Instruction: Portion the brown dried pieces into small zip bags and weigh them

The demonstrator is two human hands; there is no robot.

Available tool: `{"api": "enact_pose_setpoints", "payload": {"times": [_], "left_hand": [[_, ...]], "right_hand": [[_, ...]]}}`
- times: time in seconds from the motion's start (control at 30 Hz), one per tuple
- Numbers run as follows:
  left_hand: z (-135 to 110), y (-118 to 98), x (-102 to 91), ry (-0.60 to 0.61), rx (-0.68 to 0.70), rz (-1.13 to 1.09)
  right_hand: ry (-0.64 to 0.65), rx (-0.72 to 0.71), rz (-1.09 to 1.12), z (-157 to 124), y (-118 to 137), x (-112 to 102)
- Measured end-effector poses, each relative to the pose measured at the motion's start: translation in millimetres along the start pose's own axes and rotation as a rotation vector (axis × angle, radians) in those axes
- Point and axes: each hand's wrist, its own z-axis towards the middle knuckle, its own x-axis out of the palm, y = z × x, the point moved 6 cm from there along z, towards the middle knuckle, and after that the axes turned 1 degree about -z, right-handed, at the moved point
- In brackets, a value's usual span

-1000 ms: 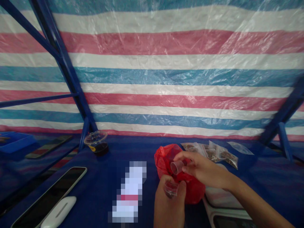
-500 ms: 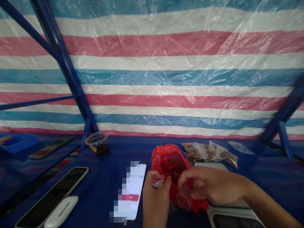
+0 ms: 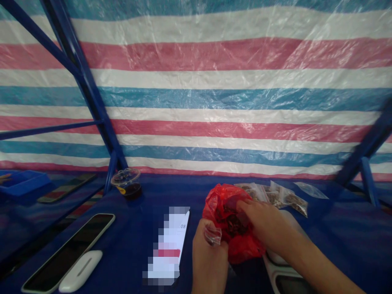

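A red plastic bag (image 3: 226,206) with dark brown bits inside sits on the blue table (image 3: 134,241). My right hand (image 3: 263,224) reaches into the bag's mouth; its fingertips are buried in the bag, so the small clear cup it held is hidden. My left hand (image 3: 208,257) is closed, pinching a small clear plastic pouch (image 3: 212,235) just left of the bag.
Several filled clear pouches (image 3: 275,196) lie behind the bag. A white scale (image 3: 284,269) sits under my right forearm. A phone with a lit screen (image 3: 171,249) lies left of my hands, a dark phone (image 3: 70,253) and white device (image 3: 81,271) farther left, a lidded cup (image 3: 126,183) behind.
My right hand, which held a small clear cup beside the bag, has moved up and into the red bag. The left hand stays put with the pouch.
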Motion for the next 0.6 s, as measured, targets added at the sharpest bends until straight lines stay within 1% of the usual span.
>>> {"api": "enact_pose_setpoints", "payload": {"times": [0.13, 0.23, 0.4, 0.53, 0.6], "left_hand": [[1, 1, 10.2, 0.043, -0.089, -0.104], [3, -4, 15.1, 0.066, -0.134, -0.168], [3, -15, 9.3, 0.020, -0.073, -0.208], [2, -15, 8.4, 0.054, -0.052, -0.176], [3, -15, 8.2, 0.039, -0.051, -0.179]], "right_hand": [[-0.027, -0.064, 0.057, 1, 4, 1], [-0.036, -0.061, 0.038, 1, 4, 0], [-0.013, -0.016, -0.063, 1, 4, -3], [-0.009, -0.061, -0.006, -2, 6, 1], [-0.035, -0.096, 0.015, -3, 7, 3]]}}
